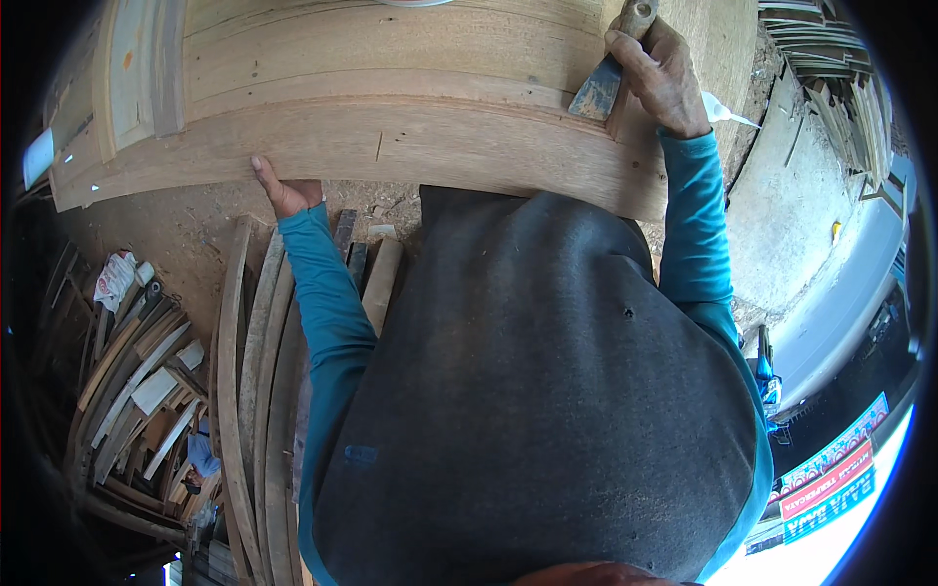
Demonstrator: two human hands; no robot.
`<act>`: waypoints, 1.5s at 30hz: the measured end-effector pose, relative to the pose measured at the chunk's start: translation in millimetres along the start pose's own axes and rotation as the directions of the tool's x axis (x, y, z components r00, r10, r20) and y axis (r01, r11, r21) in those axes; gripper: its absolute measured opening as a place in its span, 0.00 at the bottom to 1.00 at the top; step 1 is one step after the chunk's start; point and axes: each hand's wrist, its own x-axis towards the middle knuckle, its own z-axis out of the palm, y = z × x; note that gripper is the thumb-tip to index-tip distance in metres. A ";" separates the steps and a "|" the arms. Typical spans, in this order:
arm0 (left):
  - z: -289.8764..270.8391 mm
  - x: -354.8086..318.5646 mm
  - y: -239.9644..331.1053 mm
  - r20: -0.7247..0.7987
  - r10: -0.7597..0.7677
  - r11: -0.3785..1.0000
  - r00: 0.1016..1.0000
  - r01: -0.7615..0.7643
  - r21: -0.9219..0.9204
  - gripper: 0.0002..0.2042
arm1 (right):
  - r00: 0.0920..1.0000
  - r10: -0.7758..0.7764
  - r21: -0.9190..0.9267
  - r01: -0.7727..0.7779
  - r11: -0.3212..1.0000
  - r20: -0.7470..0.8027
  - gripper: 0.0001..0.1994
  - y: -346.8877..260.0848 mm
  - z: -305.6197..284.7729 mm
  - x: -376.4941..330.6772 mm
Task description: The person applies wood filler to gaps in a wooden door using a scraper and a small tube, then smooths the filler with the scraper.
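Observation:
A large wooden door panel [391, 146] with raised frame strips lies across the top of the view. My right hand [664, 83] is closed round the wooden handle of a putty knife [598, 93]. Its broad, stained blade rests at an inner corner of the frame, near the panel's right end. On the panel's near edge, left of the middle, my left hand [283, 192] grips the wood with the thumb on top; its other fingers are mostly hidden below. A white squeeze bottle with a thin nozzle [721, 107] lies just right of my right wrist.
Long wooden boards [256, 391] lean or lie at my left, beside a heap of offcuts [147, 391]. More stacked slats [850, 117] stand at the far right, near a concrete slab [787, 205]. The rim of a white container [415, 2] shows at the top edge.

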 end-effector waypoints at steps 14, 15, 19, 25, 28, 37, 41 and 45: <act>1.6 0.7 0.4 0.015 -0.001 1.000 1.000 0.001 0.015 0.40 | 0.996 -0.079 -0.154 0.071 0.985 -0.046 0.19 2.2 3.9 -2.4; 0.2 1.8 0.4 0.018 -0.004 1.000 1.000 0.004 0.014 0.40 | 0.995 -0.077 -0.150 0.068 0.986 -0.060 0.19 2.3 3.7 -2.4; -2.0 3.0 -1.7 0.014 -0.002 1.000 1.000 0.001 0.017 0.39 | 0.995 -0.071 0.008 0.072 0.997 -0.072 0.16 -7.7 0.6 -2.5; 0.8 1.0 -0.5 0.012 -0.002 1.000 1.000 0.002 0.001 0.42 | 0.981 -0.101 0.066 0.114 0.991 -0.168 0.12 -20.1 -8.1 2.9; 3.0 2.6 -4.9 0.000 -0.012 1.000 1.000 0.012 -0.015 0.41 | 0.990 -0.068 -0.024 0.065 0.998 -0.128 0.13 -11.7 -16.1 4.9; 2.9 -0.5 -0.7 0.011 -0.035 0.998 0.999 0.036 -0.056 0.42 | 0.995 -0.078 -0.043 0.075 0.996 -0.061 0.20 3.4 0.8 5.8; -2.2 0.7 -0.3 -0.004 0.002 1.000 1.000 -0.003 -0.031 0.42 | 0.992 -0.116 -0.054 0.114 0.992 -0.047 0.17 -6.0 0.8 2.5; -1.5 4.5 -4.2 0.000 -0.022 1.000 1.000 0.022 -0.004 0.40 | 0.997 -0.053 0.053 0.056 0.997 -0.057 0.14 -30.6 -12.2 -7.3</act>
